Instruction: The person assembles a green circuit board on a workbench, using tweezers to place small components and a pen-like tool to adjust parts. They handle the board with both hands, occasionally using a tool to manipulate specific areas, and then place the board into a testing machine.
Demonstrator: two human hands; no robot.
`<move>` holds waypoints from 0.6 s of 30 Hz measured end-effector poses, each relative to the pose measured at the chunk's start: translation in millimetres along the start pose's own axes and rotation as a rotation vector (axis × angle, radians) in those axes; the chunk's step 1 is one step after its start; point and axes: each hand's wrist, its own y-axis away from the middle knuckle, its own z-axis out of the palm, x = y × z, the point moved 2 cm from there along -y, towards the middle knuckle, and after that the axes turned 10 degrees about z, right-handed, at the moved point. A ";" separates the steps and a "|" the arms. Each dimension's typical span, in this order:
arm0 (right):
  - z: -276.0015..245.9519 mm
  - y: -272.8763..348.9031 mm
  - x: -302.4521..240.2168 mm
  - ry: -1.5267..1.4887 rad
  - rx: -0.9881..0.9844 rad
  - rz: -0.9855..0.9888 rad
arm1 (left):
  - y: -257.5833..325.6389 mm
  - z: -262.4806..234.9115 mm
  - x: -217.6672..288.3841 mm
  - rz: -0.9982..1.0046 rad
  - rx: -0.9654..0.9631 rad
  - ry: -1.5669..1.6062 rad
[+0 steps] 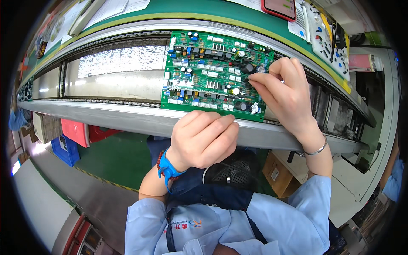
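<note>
A green circuit board [204, 72] crowded with capacitors, connectors and small parts lies across the rails of a conveyor line. My right hand [284, 91] pinches a small dark component at the board's right side, fingertips touching the board near a black capacitor. My left hand [204, 138] is curled into a loose fist and rests on the near metal rail [127, 119] just below the board's lower edge; whether it holds anything inside is hidden. A blue wrist strap and red beads circle my left wrist, a silver bangle my right.
Shiny foil-like sheet [123, 59] lines the conveyor bed left of the board. Behind the line, a green shelf [204, 10] carries papers and a white parts tray [327, 40]. Below the line are a blue bin [66, 148], a red box [76, 129] and a cardboard box [278, 172].
</note>
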 end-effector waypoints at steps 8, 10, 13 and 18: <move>-13.9 -4.3 3.1 -0.222 0.044 0.156 | -1.8 -1.2 0.7 -0.007 0.001 0.002; -15.7 -3.3 8.4 -0.382 -0.039 0.272 | -3.0 -1.0 0.6 -0.005 0.002 0.002; -14.0 -0.9 15.4 -0.574 -0.151 0.420 | -2.5 -0.4 1.0 -0.006 -0.004 -0.002; -11.3 1.7 21.8 -0.690 -0.216 0.511 | -4.1 -1.7 1.4 -0.012 -0.015 -0.002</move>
